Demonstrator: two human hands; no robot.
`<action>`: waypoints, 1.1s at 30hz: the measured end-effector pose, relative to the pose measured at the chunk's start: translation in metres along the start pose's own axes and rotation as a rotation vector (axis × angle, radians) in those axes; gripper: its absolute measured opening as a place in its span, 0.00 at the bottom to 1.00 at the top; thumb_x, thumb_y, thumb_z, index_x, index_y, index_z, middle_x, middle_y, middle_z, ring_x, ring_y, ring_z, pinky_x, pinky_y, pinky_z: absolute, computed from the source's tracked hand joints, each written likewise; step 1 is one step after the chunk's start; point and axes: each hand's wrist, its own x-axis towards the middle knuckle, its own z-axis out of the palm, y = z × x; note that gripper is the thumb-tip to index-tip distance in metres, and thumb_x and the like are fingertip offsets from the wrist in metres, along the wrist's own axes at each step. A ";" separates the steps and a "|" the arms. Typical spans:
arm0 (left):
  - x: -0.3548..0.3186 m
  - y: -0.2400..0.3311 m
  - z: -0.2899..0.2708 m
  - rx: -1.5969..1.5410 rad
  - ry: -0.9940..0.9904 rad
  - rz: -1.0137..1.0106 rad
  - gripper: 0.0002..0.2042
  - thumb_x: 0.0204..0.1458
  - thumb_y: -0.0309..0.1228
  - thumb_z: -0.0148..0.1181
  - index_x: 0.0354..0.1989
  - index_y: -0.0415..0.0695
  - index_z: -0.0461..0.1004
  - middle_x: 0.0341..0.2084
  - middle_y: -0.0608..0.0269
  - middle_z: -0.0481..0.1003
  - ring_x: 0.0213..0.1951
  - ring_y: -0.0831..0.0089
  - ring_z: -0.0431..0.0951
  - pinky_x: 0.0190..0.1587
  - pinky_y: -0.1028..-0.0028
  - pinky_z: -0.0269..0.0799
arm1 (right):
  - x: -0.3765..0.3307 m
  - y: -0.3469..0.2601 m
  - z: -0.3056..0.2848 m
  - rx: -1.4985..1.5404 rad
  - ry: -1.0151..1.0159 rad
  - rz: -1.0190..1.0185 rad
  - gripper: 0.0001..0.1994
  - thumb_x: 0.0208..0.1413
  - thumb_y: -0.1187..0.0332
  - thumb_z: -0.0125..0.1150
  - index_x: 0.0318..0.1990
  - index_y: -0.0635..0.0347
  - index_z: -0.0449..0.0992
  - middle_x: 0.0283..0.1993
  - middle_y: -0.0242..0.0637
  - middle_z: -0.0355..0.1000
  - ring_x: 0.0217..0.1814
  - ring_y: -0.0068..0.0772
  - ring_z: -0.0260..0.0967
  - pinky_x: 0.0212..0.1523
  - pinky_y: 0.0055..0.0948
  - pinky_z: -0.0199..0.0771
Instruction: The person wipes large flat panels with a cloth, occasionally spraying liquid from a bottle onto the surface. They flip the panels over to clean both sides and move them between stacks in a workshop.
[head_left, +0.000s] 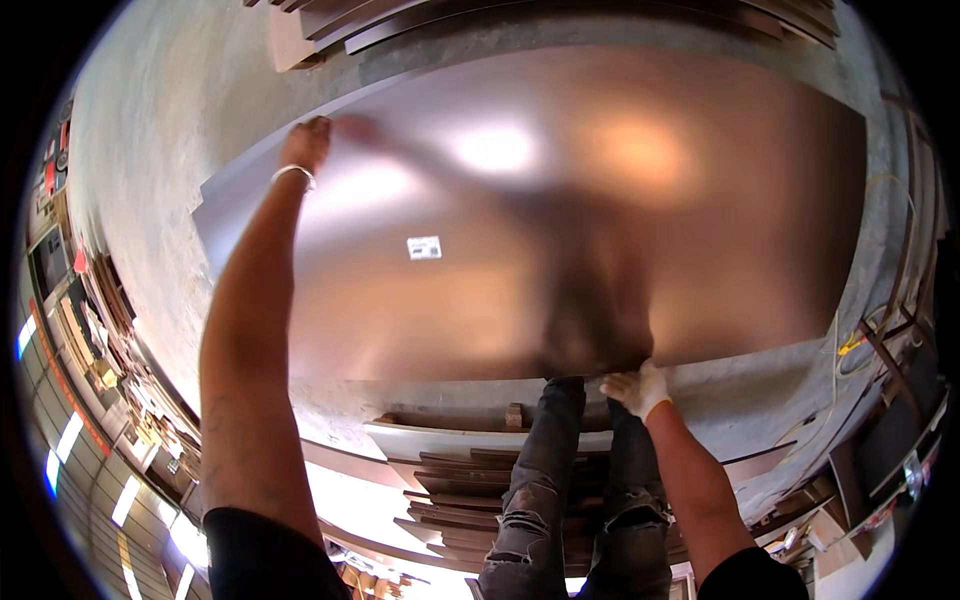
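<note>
A large, glossy brown metal-looking panel (450,320) spans the middle of the view, reflecting lights and my dark outline. A small white label (424,248) is stuck on its face. My left hand (308,145), bare with a white band at the wrist, is closed at the panel's far left edge; its fingertips are partly hidden. At the near edge, right of centre, my right hand (638,388) wears a pale glove and grips the panel with its fingers bent up against the rim. My legs in torn dark jeans stand just below that edge.
Long brown boards (590,14) lie stacked beyond the panel. Another stack of brown strips (470,490) lies around my legs. Grey concrete floor (150,190) surrounds the panel. At right are dark frames (890,350) and a yellow cable end (851,345). Leaning boards (95,330) line the left.
</note>
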 end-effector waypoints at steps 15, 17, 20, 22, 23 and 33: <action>-0.452 0.026 0.286 -1.737 0.192 -1.734 0.44 0.54 0.61 0.63 0.67 0.33 0.63 0.66 0.46 0.65 0.66 0.53 0.68 0.65 0.53 0.66 | 0.012 -0.053 -0.023 0.079 -0.129 -0.357 0.28 0.73 0.48 0.42 0.72 0.54 0.56 0.75 0.45 0.54 0.76 0.54 0.54 0.73 0.59 0.60; -0.456 -0.005 0.303 -1.848 0.324 -1.430 0.45 0.53 0.63 0.64 0.65 0.34 0.65 0.62 0.47 0.70 0.60 0.54 0.75 0.60 0.51 0.74 | 0.019 -0.042 -0.008 0.013 -0.102 -0.323 0.27 0.73 0.48 0.40 0.71 0.56 0.57 0.75 0.45 0.55 0.74 0.54 0.57 0.70 0.60 0.65; -0.431 0.041 0.293 -1.653 0.184 -1.792 0.43 0.53 0.62 0.65 0.63 0.34 0.68 0.57 0.50 0.75 0.54 0.56 0.79 0.54 0.52 0.78 | 0.018 -0.056 -0.026 -0.046 -0.074 -0.414 0.29 0.73 0.47 0.39 0.72 0.56 0.56 0.75 0.46 0.54 0.74 0.54 0.56 0.72 0.60 0.63; -0.450 0.013 0.307 -1.762 0.269 -1.660 0.43 0.52 0.63 0.65 0.62 0.34 0.68 0.57 0.51 0.75 0.53 0.56 0.79 0.53 0.51 0.79 | 0.019 -0.047 -0.018 -0.055 -0.124 -0.381 0.29 0.73 0.47 0.39 0.72 0.57 0.55 0.76 0.46 0.54 0.75 0.55 0.56 0.72 0.60 0.63; -0.460 0.001 0.315 -1.790 0.299 -1.601 0.43 0.51 0.63 0.65 0.62 0.35 0.68 0.56 0.52 0.75 0.52 0.56 0.80 0.53 0.51 0.80 | 0.026 -0.043 -0.018 -0.043 -0.118 -0.345 0.30 0.73 0.47 0.39 0.73 0.57 0.55 0.76 0.46 0.53 0.75 0.55 0.55 0.72 0.60 0.62; -0.444 0.038 0.299 -1.451 0.236 -1.682 0.45 0.47 0.67 0.67 0.57 0.32 0.74 0.47 0.53 0.80 0.42 0.61 0.81 0.38 0.64 0.78 | 0.033 -0.060 -0.041 -0.108 -0.035 -0.363 0.33 0.71 0.43 0.41 0.73 0.56 0.56 0.75 0.48 0.54 0.74 0.58 0.56 0.72 0.58 0.63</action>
